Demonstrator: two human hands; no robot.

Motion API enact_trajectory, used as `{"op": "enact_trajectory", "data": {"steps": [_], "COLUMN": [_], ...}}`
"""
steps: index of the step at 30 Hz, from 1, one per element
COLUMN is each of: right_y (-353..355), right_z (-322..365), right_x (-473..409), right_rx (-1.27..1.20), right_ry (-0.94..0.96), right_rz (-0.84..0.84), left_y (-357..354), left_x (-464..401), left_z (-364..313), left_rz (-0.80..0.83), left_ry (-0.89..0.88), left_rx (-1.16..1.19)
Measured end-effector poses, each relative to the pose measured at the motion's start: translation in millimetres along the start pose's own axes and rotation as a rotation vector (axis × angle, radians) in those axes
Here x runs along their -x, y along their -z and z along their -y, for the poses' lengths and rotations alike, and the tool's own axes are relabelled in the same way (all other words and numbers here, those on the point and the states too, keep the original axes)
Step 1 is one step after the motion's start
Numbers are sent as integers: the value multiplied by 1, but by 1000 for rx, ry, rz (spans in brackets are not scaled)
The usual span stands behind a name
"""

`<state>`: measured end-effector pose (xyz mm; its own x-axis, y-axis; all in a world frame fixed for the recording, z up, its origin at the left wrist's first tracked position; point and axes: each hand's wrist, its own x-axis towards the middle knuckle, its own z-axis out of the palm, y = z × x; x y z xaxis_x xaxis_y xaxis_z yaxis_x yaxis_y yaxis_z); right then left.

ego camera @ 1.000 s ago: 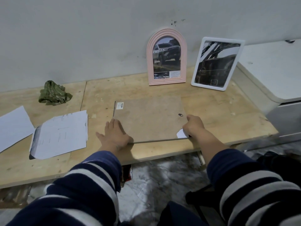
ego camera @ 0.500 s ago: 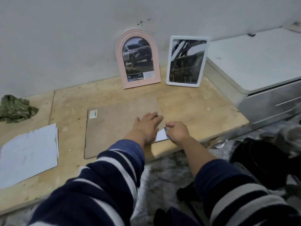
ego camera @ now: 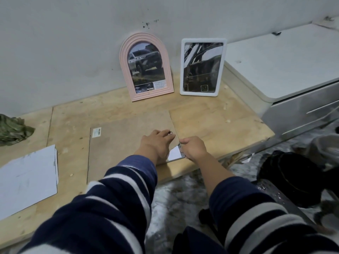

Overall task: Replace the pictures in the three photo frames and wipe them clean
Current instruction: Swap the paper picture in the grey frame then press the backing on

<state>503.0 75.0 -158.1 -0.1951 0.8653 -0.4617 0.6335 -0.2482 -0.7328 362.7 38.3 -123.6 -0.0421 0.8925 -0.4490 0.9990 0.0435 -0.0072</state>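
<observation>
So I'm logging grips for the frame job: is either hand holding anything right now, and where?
The right hand pinches the near right corner of the face-down frame; the left hand lies flat on its backing board, pressing rather than gripping.

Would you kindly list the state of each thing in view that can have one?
Pink arched photo frame: upright against the wall, car picture inside.
White rectangular photo frame: upright, leaning back, dark picture inside.
Large frame with brown backing board: face down, near right corner of board missing.
Left hand: flat on the board.
Right hand: gripping the frame's corner.
Green cloth: crumpled, unused.
White paper sheets: lying flat.
</observation>
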Motion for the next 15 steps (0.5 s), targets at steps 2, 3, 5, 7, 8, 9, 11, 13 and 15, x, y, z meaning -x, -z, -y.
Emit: {"op": "enact_trajectory", "data": {"steps": [2,3,5,7,8,9,11,13,15], "right_y": [0,0,3,5,5,4,1,-1,-4], "right_z": [2,3,8,15,18,21,29,35,41], "right_x": [1,1,1,-1,-2,-5,-12,-19,-28], "right_rx": [-8,-9,-11,26,54,75,91,122,126], "right_ry": [-16,-26,-50,-57,-46,-28,6,26,16], "right_rz": [-1,4,25,32,14,-20,-84,-109,-114], "left_y": [-3,-5,-8,-8,-6,-4,3,9,15], "left_x": [0,0,-1,-5,-8,-12,-21,-28,-36], "left_z": [1,2,3,6,7,10,15,19,23], "left_rz": [-5,-13,-36,-80,-110,-139,-176,-181,-163], "left_ry": [-3,-6,-14,-26,-39,-54,-75,-75,-49], "left_rx": [-5,3,42,79,99,124,180,192,172]}}
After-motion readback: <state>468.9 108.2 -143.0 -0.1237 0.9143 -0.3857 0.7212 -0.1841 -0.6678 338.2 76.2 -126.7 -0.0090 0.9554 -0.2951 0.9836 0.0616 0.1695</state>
